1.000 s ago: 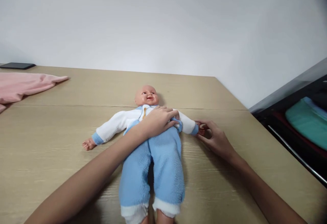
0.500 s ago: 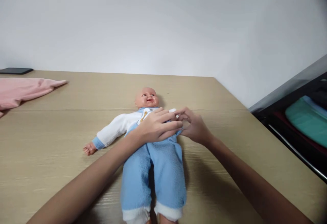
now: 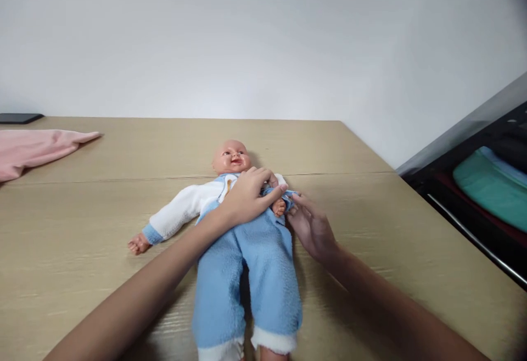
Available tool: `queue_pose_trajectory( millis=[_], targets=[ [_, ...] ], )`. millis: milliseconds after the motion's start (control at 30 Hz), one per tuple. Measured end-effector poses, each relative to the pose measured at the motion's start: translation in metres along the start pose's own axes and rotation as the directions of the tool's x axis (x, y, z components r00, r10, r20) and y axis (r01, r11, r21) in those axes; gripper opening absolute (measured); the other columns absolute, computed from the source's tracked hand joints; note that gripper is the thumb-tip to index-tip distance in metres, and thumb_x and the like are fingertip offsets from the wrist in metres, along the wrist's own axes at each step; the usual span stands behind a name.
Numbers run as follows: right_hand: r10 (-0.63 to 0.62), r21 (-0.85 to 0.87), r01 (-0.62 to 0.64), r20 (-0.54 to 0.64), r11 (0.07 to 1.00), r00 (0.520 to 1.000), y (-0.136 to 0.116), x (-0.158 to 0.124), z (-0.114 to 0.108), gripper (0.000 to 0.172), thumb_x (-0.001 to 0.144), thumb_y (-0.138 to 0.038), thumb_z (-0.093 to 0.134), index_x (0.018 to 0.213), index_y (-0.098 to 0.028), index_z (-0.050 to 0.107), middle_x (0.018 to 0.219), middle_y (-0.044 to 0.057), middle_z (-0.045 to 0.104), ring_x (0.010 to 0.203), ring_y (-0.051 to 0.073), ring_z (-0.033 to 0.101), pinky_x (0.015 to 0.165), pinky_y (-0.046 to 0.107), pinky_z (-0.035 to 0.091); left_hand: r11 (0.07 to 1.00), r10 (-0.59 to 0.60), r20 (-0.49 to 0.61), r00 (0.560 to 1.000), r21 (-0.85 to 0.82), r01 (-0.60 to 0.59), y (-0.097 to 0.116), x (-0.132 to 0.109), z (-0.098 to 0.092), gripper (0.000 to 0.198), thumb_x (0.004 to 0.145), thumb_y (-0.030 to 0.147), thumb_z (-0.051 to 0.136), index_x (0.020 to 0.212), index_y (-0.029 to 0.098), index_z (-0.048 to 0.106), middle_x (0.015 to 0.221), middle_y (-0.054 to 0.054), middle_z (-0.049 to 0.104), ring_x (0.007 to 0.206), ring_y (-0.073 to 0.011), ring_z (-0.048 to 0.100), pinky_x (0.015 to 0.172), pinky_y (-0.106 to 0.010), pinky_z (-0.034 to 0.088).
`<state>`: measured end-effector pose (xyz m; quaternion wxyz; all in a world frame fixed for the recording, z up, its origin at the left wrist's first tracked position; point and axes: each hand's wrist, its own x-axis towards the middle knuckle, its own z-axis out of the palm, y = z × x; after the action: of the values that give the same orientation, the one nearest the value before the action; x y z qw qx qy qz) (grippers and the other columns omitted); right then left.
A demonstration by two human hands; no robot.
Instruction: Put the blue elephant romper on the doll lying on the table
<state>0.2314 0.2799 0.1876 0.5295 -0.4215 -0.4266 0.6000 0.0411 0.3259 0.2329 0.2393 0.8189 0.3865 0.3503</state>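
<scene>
A baby doll point(image 3: 267, 251) lies on its back, dressed in a blue and white fleece outfit. Its head point(image 3: 231, 156) points to the far side. My left hand point(image 3: 249, 196) rests across the doll's chest, thumb and fingers closed round the white sleeve point(image 3: 280, 179) on the right. The small doll hand point(image 3: 279, 207) pokes out just below my left thumb. At the blue cuff point(image 3: 289, 199), my right hand point(image 3: 310, 223) has its thumb and fingertips closed on the edge. The other doll arm point(image 3: 175, 215) stretches out to the left, fully sleeved.
The doll lies on a wooden table point(image 3: 102, 273) with a seam across it, against a pale wall point(image 3: 206, 42). Pink cloth point(image 3: 37, 149) and a flat dark object point(image 3: 20, 118) are at the far left. Beyond the right edge sits a green folded item point(image 3: 489, 185) on something dark.
The doll's small hand now shows at the cuff. My right hand has turned and dropped slightly, from beside my left fingers to the cuff's outer edge. The view has shifted a little.
</scene>
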Motion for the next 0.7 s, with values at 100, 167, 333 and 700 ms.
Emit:
queue_pose_trajectory(
  millis=[100,167,333,700],
  targets=[
    [-0.003,-0.002,0.002,-0.057,1.0,0.998,0.009,0.007,0.0,0.031,0.09,-0.053,0.073,0.086,-0.027,0.056,0.084,0.002,0.065,0.081,0.023,0.064,0.078,0.036,0.059,0.997,-0.019,0.032,0.999,0.079,0.016,-0.002,-0.002,0.003,0.038,0.114,0.051,0.048,0.093,0.023,0.063,0.1,-0.007,0.071,0.098,-0.0282,0.061,0.094,-0.046,0.045],
    [-0.016,-0.004,0.016,-0.107,1.0,0.994,0.015,0.011,-0.002,0.038,0.085,-0.055,0.081,0.085,-0.027,0.055,0.078,-0.002,0.061,0.073,0.018,0.059,0.07,0.031,0.055,0.99,-0.042,0.039,0.998,0.14,0.037,-0.004,-0.001,0.003,0.033,0.114,0.048,0.049,0.097,0.023,0.063,0.104,-0.009,0.07,0.103,-0.0299,0.062,0.097,-0.047,0.047],
    [0.004,0.007,-0.004,-0.153,1.0,0.988,0.023,0.022,-0.007,0.052,0.075,-0.064,0.09,0.087,-0.026,0.056,0.072,-0.006,0.058,0.063,0.013,0.055,0.058,0.025,0.048,0.969,-0.113,0.053,0.992,0.227,0.098,-0.006,0.001,0.003,0.016,0.107,0.037,0.061,0.103,0.021,0.064,0.108,-0.011,0.075,0.106,-0.032,0.065,0.097,-0.046,0.047],
    [-0.048,-0.103,0.039,-0.083,0.994,0.995,0.019,0.054,-0.008,0.058,0.07,-0.076,0.092,0.087,-0.026,0.066,0.08,-0.005,0.065,0.075,0.016,0.062,0.067,0.026,0.052,0.952,-0.265,-0.067,0.962,0.141,0.272,-0.003,0.003,0.001,0.009,0.11,0.031,0.057,0.111,0.022,0.057,0.088,-0.002,0.071,0.082,-0.0236,0.069,0.072,-0.033,0.041]
  ],
)
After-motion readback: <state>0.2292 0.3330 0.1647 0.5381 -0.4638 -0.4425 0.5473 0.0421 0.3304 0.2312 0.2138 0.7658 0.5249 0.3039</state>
